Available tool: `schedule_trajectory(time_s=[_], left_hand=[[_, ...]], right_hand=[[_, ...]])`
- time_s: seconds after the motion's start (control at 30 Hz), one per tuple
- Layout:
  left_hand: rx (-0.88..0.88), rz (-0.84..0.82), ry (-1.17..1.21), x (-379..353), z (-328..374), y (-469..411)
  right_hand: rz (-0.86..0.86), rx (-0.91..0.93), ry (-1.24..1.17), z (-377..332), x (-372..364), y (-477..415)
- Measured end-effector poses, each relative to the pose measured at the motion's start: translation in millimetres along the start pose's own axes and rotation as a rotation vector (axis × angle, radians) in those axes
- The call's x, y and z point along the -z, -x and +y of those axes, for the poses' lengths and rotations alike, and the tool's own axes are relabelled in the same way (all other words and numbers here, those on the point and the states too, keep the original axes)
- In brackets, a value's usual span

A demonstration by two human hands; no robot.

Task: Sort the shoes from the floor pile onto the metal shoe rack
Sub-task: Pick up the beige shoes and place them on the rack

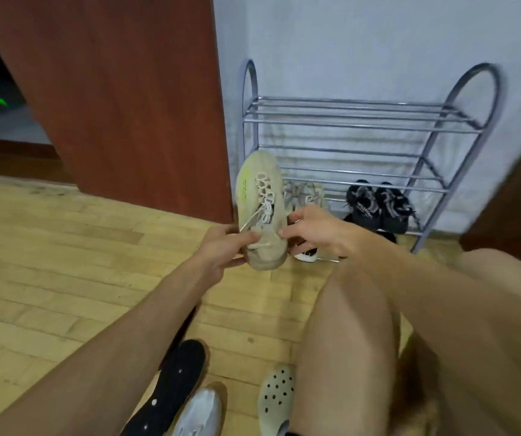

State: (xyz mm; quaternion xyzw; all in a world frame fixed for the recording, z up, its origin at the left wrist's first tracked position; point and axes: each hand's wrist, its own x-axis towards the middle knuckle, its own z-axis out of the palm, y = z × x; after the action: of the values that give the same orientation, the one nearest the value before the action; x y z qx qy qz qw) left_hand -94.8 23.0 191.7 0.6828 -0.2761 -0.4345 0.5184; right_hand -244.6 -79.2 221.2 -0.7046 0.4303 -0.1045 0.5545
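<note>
A beige knit sneaker (260, 196) with pale laces is held up in front of the metal shoe rack (359, 121), toe pointing up and away. My left hand (224, 250) grips its heel from the left. My right hand (312, 229) pinches the collar from the right. On the rack's low shelf sit a matching beige sneaker (308, 193) and a pair of black shoes (378, 204). A white-soled shoe (306, 254) lies under the rack, partly hidden by my right hand.
Near my knees on the wooden floor lie a black perforated shoe (171, 391), a light grey sneaker (199, 413) and a pale green clog (276, 398). A brown wooden door (121, 99) stands left of the rack. The rack's upper shelves hold nothing.
</note>
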Motion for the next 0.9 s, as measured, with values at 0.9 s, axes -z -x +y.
schedule_trajectory(time_s=[0.9], left_hand=[[0.222,-0.51,-0.298,-364,-48,23]], right_hand=[[0.471,-0.55,-0.084,310,255,176]])
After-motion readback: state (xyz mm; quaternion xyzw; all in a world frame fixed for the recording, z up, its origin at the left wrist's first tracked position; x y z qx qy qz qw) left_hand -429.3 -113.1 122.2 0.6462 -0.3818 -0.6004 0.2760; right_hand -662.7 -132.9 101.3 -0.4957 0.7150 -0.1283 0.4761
